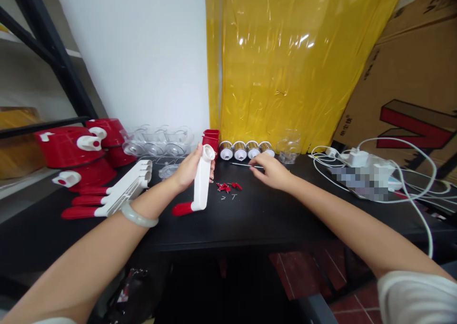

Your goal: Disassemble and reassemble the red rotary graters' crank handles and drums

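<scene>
My left hand (188,171) is wrapped round a white crank handle (202,186) with a red grip, holding it nearly upright. Behind the crank's round end rises a red plastic housing (211,136); whether the two are joined is hidden. My right hand (271,171) is closed at a thin screwdriver (243,164), its metal shaft pointing left and its handle hidden by the fingers. Between the hands lie several small red plastic parts (224,187) and a few loose screws (233,196). Several metal grater drums (239,151) with white ends stand just beyond the screwdriver.
Red housings (67,148) with white knobs are stacked at left, beside more white crank handles (130,183). Clear plastic parts (157,141) stand along the back. White cables and chargers (359,157) lie at right. A large cardboard box (400,86) and yellow sheeting (285,62) border the black table (285,219).
</scene>
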Available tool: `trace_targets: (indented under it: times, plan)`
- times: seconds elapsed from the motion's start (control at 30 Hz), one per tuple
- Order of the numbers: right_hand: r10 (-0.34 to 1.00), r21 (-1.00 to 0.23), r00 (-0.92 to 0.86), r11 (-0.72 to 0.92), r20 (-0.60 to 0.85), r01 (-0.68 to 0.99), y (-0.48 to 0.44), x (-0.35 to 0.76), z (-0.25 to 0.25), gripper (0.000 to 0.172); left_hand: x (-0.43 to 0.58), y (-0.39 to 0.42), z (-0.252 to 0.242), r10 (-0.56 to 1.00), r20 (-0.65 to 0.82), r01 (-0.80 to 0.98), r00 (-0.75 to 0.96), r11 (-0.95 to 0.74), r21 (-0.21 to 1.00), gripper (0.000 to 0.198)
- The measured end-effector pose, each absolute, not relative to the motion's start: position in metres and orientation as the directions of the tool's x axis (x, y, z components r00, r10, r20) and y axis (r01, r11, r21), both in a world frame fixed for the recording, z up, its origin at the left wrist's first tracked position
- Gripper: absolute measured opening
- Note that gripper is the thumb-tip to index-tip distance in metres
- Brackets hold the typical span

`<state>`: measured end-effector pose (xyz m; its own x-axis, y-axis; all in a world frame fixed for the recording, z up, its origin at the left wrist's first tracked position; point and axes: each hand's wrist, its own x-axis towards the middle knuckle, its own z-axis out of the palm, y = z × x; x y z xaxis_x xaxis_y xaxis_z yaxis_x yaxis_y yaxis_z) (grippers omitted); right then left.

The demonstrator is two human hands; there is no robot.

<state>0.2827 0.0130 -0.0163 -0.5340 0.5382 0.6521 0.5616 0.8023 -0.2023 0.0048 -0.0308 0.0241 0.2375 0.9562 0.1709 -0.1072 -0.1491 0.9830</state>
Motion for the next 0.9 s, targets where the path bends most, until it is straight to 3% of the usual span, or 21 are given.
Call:
trace_targets:
  times: [0.1, 0.2, 0.3, 0.4, 0.5, 0.63, 0.73, 0.9]
  plan:
    - [0.581, -0.450, -0.523, 0.814, 0.624, 0.367, -0.011, 0.238, -0.004, 0.012, 0.005, -0.032, 0.022, 0.952, 0.196, -0.083, 0.236, -0.181, 0.980, 0.061]
    - [0.726, -0.755, -0.463, 0.634, 0.509, 0.164, -0.025, 0.200, 0.005, 0.023, 0.005, -0.033, 0.021, 0.937, 0.296, -0.060, 0.188, -0.290, 0.955, 0.063]
    - [0.793, -0.887, -0.441, 0.462, 0.421, -0.018, -0.032, 0.174, 0.008, 0.030, 0.002, -0.036, 0.020, 0.877, 0.445, -0.029, 0.178, -0.448, 0.894, 0.061]
    - [0.827, -0.937, -0.442, 0.323, 0.347, -0.131, -0.039, 0.159, 0.006, 0.037, -0.002, -0.039, 0.020, 0.753, 0.639, 0.095, 0.154, -0.655, 0.749, 0.055]
    - [0.837, -0.942, -0.437, 0.263, 0.330, -0.208, -0.047, 0.151, 0.001, 0.041, -0.003, -0.044, 0.019, 0.564, 0.811, 0.341, 0.155, -0.801, 0.492, 0.049]
    - [0.859, -0.923, -0.412, 0.158, 0.304, -0.351, -0.055, 0.150, -0.007, 0.039, 0.003, -0.048, 0.015, 0.436, 0.851, 0.483, 0.294, -0.836, 0.262, 0.041]
    - [0.870, -0.906, -0.424, 0.059, 0.252, -0.418, -0.059, 0.154, -0.008, 0.032, 0.009, -0.048, 0.011, 0.399, 0.842, 0.522, 0.363, -0.836, 0.170, 0.034]
    - [0.865, -0.901, -0.466, -0.038, 0.188, -0.433, -0.061, 0.159, -0.006, 0.021, 0.012, -0.049, 0.009, 0.451, 0.795, 0.590, 0.404, -0.793, 0.150, 0.031]
